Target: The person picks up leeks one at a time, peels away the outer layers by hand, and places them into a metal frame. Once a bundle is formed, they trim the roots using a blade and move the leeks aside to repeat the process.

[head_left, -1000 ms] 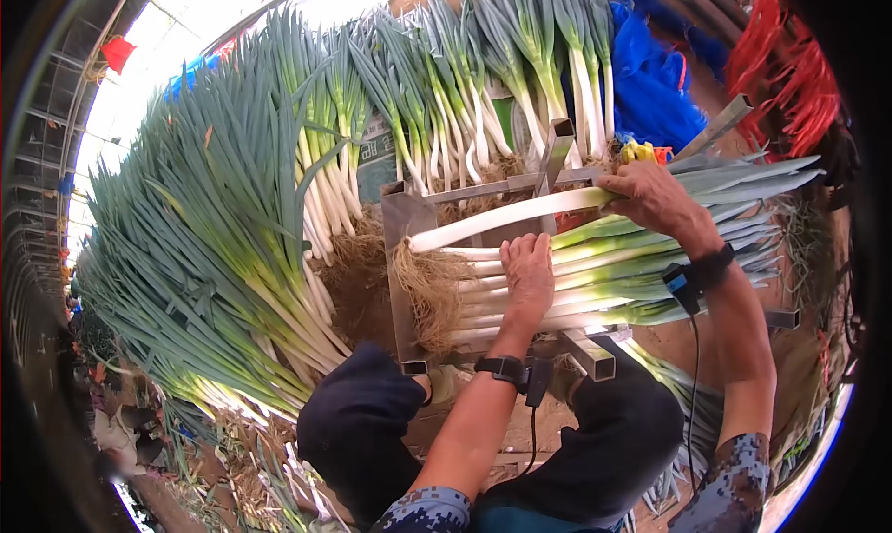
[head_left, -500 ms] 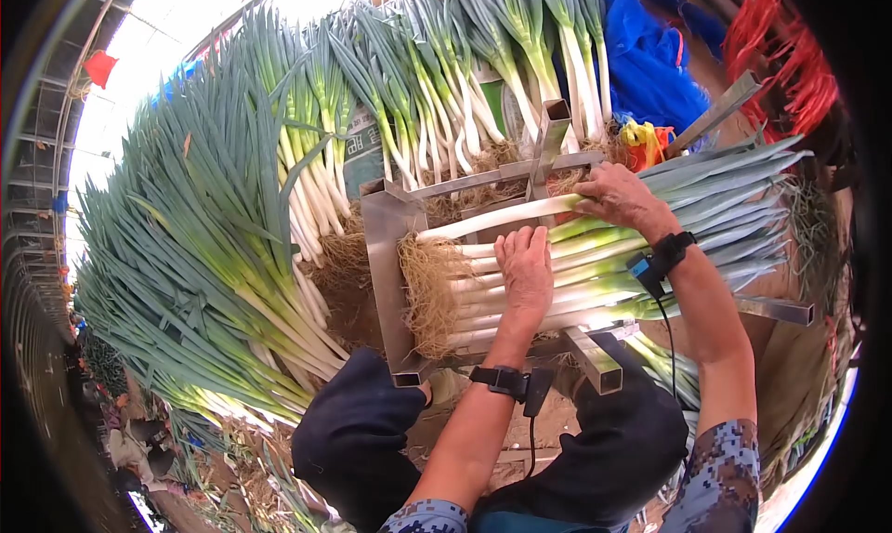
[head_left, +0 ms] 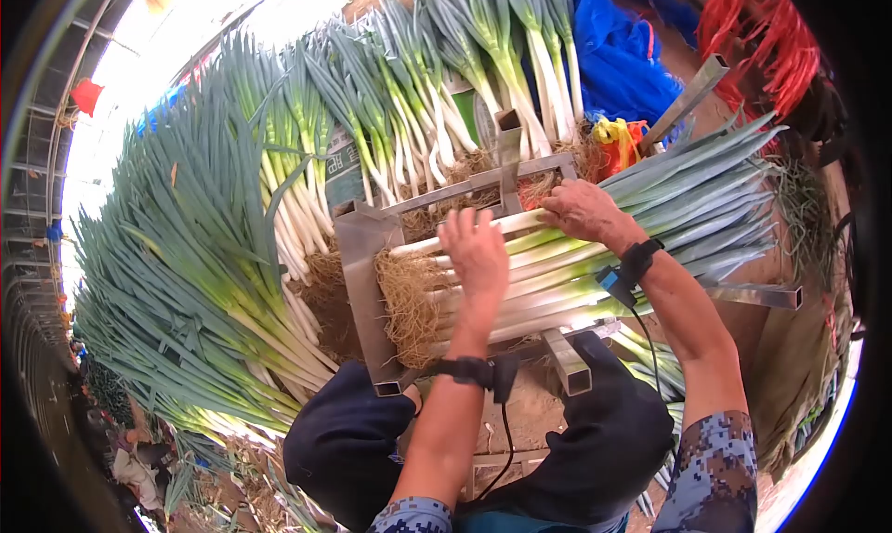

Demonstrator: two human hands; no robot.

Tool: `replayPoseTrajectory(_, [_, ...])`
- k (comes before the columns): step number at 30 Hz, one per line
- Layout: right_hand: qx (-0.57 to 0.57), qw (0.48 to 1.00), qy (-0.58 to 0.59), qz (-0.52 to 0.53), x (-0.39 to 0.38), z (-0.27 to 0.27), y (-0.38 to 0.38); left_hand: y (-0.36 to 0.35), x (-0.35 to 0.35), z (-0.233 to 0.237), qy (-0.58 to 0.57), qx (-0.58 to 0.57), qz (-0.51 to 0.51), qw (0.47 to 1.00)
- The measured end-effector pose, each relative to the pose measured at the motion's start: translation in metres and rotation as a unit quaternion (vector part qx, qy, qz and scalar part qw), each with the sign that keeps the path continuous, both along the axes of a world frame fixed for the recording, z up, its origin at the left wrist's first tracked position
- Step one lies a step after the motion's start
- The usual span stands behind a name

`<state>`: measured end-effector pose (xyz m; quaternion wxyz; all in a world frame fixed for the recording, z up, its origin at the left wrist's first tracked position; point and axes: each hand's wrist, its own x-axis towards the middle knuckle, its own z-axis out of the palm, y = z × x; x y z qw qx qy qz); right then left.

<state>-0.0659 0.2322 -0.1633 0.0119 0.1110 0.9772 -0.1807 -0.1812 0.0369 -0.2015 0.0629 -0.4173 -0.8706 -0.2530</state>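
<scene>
A bundle of long green onions (head_left: pixel 530 291) lies sideways in a metal frame (head_left: pixel 360 282), white stalks and roots to the left, leaves to the right. My right hand (head_left: pixel 585 213) is closed round the stalk of the farthest green onion (head_left: pixel 517 223), where white turns to green. Over the white stalks near the roots (head_left: pixel 409 296) lies my left hand (head_left: pixel 476 254), its fingers stretched out and slightly apart across the top stalk. The undersides of its fingers are hidden.
A large heap of green onions (head_left: pixel 186 254) leans at the left. More upright bunches (head_left: pixel 409 115) stand behind the frame. Blue netting (head_left: pixel 618 50), red strips (head_left: pixel 776 31) and yellow ties (head_left: pixel 613 138) lie at the back right. Metal bars (head_left: pixel 757 295) stick out rightward.
My left hand has shifted farther across the stalks toward the root end, its fingers reaching the far stalk. My right hand keeps its hold. The whole view has shifted slightly.
</scene>
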Motion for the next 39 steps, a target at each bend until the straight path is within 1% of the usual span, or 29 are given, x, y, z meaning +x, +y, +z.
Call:
replayPoseTrajectory(1, [-0.014, 1.000, 0.002, -0.012, 0.003, 0.002, 0.001, 0.004, -0.006, -0.010, -0.005, -0.042, 0.018, 0.999])
replayPoseTrajectory(4, [0.122, 0.992, 0.027, 0.030, 0.006, 0.001, 0.013, 0.001, -0.007, -0.019, -0.042, -0.124, 0.012, 0.991])
replayPoseTrajectory(7, [0.183, 0.982, -0.053, 0.017, 0.009, 0.012, 0.030, 0.005, -0.010, -0.018, -0.039, -0.134, 0.018, 0.990])
replayPoseTrajectory(8, [0.171, 0.981, -0.091, 0.006, 0.009, 0.015, 0.036, 0.005, -0.010, -0.016, -0.047, -0.141, 0.015, 0.989])
replayPoseTrajectory(11, [0.106, 0.983, -0.145, -0.035, 0.023, 0.027, 0.052, 0.003, -0.012, -0.014, -0.063, -0.152, 0.015, 0.986])
replayPoseTrajectory(12, [0.098, 0.988, -0.115, -0.028, 0.029, 0.019, 0.058, 0.002, -0.011, -0.013, -0.062, -0.152, 0.016, 0.986])
replayPoseTrajectory(15, [0.047, 0.986, -0.157, -0.032, 0.030, 0.032, 0.072, 0.000, -0.012, -0.018, -0.056, -0.127, 0.011, 0.990])
replayPoseTrajectory(16, [0.030, 0.987, -0.147, -0.048, 0.027, 0.030, 0.076, 0.000, -0.013, -0.020, -0.058, -0.119, 0.009, 0.991])
replayPoseTrajectory(19, [0.028, 0.982, -0.173, -0.070, 0.033, 0.025, 0.059, -0.006, -0.016, -0.023, -0.058, -0.099, -0.015, 0.993])
replayPoseTrajectory(20, [0.055, 0.983, -0.154, -0.077, 0.041, 0.018, 0.052, -0.008, -0.016, -0.021, -0.061, -0.095, -0.020, 0.993])
replayPoseTrajectory(21, [0.077, 0.988, -0.109, -0.084, 0.052, 0.011, 0.043, -0.008, -0.015, -0.019, -0.064, -0.087, -0.025, 0.994])
replayPoseTrajectory(22, [0.087, 0.989, -0.082, -0.091, 0.061, 0.016, 0.032, -0.010, -0.011, -0.016, -0.053, -0.083, -0.026, 0.995])
replayPoseTrajectory(26, [0.090, 0.992, 0.018, -0.092, 0.069, 0.010, 0.025, -0.008, -0.001, -0.011, 0.010, -0.095, -0.053, 0.994])
replayPoseTrajectory(27, [0.085, 0.992, 0.002, -0.089, 0.070, 0.010, 0.033, -0.008, -0.005, -0.011, 0.036, -0.108, -0.055, 0.992])
replayPoseTrajectory(28, [0.070, 0.995, -0.006, -0.074, 0.067, 0.002, 0.040, -0.007, -0.009, -0.017, 0.051, -0.043, -0.085, 0.994])
replayPoseTrajectory(29, [0.102, 0.992, -0.040, -0.056, 0.059, 0.005, 0.039, -0.009, -0.012, -0.028, 0.028, -0.004, -0.084, 0.996])
replayPoseTrajectory(30, [0.075, 0.997, -0.004, -0.035, 0.051, 0.010, 0.031, -0.010, -0.012, -0.026, 0.054, -0.027, -0.055, 0.997])
replayPoseTrajectory(31, [0.057, 0.996, -0.041, -0.048, 0.039, 0.018, 0.016, -0.006, -0.017, -0.006, -0.029, -0.179, -0.066, 0.981])
replayPoseTrajectory(32, [0.088, 0.995, -0.001, -0.043, 0.036, 0.016, -0.006, -0.009, -0.009, -0.015, 0.044, -0.060, -0.033, 0.997])
replayPoseTrajectory(33, [0.127, 0.990, 0.033, -0.052, 0.036, 0.016, -0.022, -0.009, -0.006, -0.005, -0.008, -0.052, -0.026, 0.998])
replayPoseTrajectory(34, [0.125, 0.989, 0.048, -0.061, 0.032, 0.011, -0.030, -0.010, -0.006, -0.004, -0.039, -0.010, -0.026, 0.999])
replayPoseTrajectory(37, [0.120, 0.987, 0.066, -0.089, 0.038, 0.002, -0.045, -0.013, -0.006, 0.002, -0.074, -0.040, -0.031, 0.996])
replayPoseTrajectory(39, [0.114, 0.987, 0.064, -0.089, 0.037, 0.005, -0.041, -0.012, -0.006, 0.021, -0.106, -0.100, -0.040, 0.988])
